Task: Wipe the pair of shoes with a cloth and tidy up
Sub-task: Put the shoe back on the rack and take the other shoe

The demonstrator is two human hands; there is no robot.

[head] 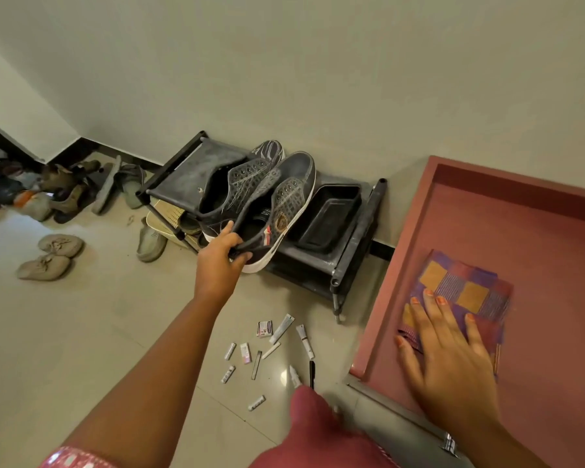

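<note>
Right hand [450, 349] lies flat, fingers straight, pressing the folded checked cloth [466, 292] onto the reddish tabletop [537, 224]. Farther out, the left hand [220, 261] has its grip curled round the heels of the dark pair of shoes [267, 194], which rest on the black shoe rack [348, 231] by the wall.

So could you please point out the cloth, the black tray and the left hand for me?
cloth [466, 285]: head view, on an orange square.
black tray [328, 217]: head view, on its inner floor.
left hand [218, 261]: head view, on its back.
</note>
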